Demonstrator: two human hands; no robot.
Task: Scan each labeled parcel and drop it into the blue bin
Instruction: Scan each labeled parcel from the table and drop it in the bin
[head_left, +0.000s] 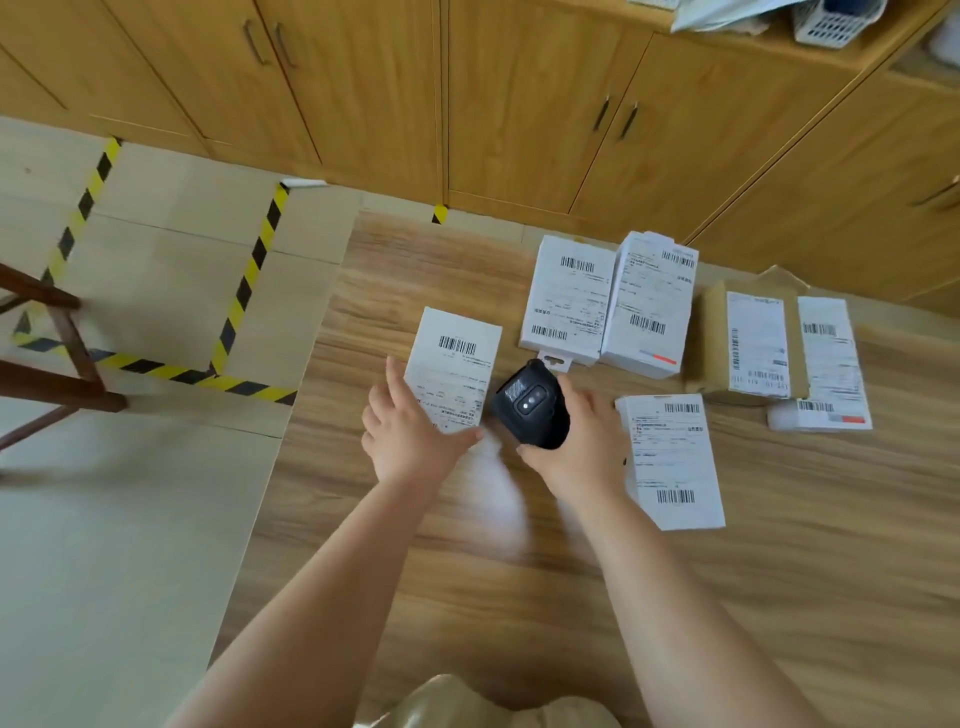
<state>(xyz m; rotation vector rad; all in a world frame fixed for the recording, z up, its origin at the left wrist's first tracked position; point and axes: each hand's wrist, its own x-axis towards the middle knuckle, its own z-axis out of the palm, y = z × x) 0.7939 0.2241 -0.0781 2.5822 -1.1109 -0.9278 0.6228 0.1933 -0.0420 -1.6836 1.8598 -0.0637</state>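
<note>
Near the left edge of the wooden table, the leftmost parcel is being reached. The left hand is laid on its near corner with the fingers almost straight and the thumb spread, and nothing is gripped. Just to the right, the black scanner is held in the right hand, with the fingers wrapped round its body. The scan step seems to be in hand; next, the scanner must be aimed at that parcel's barcode and the parcel then lifted. Further right, a white parcel is lying beside the wrist, and a brown carton is set toward the far edge among other white boxes. Barcodes are shown on every label, but the small print is too blurred to be read. No blue bin is seen.
</note>
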